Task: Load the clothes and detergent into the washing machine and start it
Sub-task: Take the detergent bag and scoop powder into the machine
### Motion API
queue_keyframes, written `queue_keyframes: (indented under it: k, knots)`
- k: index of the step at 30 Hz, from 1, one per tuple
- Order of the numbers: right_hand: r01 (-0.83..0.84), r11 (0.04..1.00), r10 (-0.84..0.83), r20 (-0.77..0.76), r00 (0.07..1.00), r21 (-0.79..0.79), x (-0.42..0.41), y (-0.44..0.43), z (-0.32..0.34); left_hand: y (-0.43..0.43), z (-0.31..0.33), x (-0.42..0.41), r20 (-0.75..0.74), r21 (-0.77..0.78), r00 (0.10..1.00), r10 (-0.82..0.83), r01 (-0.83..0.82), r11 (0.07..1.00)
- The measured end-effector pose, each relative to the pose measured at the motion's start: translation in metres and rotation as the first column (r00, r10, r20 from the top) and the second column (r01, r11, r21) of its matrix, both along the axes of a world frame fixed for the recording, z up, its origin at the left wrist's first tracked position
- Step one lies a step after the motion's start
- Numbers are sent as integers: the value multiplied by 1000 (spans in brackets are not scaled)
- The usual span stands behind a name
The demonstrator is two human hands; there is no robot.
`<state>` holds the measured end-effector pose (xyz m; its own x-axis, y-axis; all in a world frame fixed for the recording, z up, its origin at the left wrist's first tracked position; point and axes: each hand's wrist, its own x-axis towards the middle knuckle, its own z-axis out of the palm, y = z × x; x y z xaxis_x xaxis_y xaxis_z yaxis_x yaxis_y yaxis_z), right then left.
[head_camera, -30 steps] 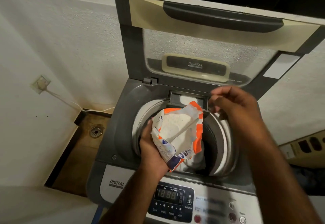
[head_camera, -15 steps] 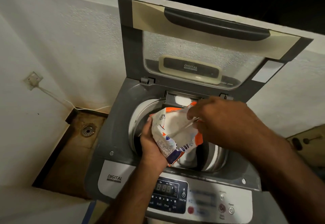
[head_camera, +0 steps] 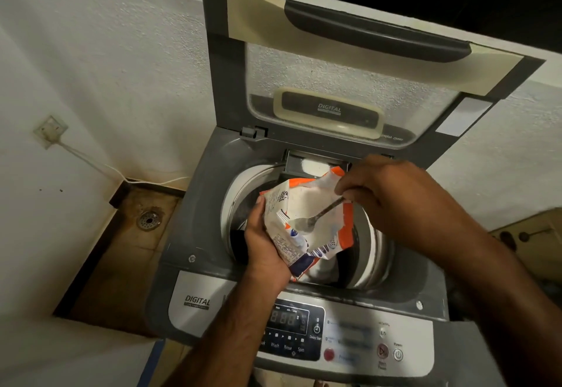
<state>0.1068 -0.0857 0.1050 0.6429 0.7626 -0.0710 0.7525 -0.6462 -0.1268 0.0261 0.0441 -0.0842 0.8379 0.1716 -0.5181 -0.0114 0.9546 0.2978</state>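
A grey top-loading washing machine (head_camera: 194, 234) stands with its lid (head_camera: 343, 61) raised against the wall. My left hand (head_camera: 264, 243) grips an opened orange and white detergent packet (head_camera: 310, 201) over the drum (head_camera: 371, 259). My right hand (head_camera: 392, 195) holds a metal spoon (head_camera: 319, 216) by its handle, the bowl dipped into the white powder inside the packet. Behind the packet, the detergent drawer (head_camera: 313, 164) at the drum's back rim holds white powder. Dark clothes lie deep in the drum, mostly hidden by the packet.
The control panel (head_camera: 349, 338) with a display and buttons runs along the machine's front edge. To the left, a sunken floor recess has a metal drain (head_camera: 148, 220). A wall socket (head_camera: 50, 131) with a white cable is on the left wall. A cardboard box (head_camera: 529, 234) sits at right.
My right hand came back from the detergent drawer to the packet and pushed the spoon into the powder. The left hand kept the packet in place.
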Motion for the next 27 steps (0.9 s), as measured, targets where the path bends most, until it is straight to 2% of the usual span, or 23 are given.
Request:
queue_keyframes:
  k: [4,8,11,15,19,21,23,27]
  knots:
    - [114,980,-108,-43,993,166,4,-4,-3,0,-4,3,-12,13,1000,-5,5,1000]
    - [189,962,-187,-32,982,197,9,-7,-9,-2,-3,4,-6,39,1000,20,-19,999]
    - [251,925,-209,-169,963,285,10,-10,-9,-2,-3,4,-21,58,999,29,-28,998]
    - [283,885,-173,-304,937,370,0,-5,-9,-2,-2,4,-37,37,999,30,-28,999]
    - [207,935,-51,-466,883,290,-11,4,-7,-4,-1,4,-19,38,1000,14,-13,999]
    - [117,974,-12,-470,882,196,-14,6,-7,-4,2,4,-18,54,1000,15,-14,998]
    - [73,981,13,-433,901,181,-17,7,-8,-3,3,2,-11,60,1000,-11,11,998]
    - [189,899,-25,-386,922,394,-16,1,-8,-2,7,2,4,12,999,-37,37,999]
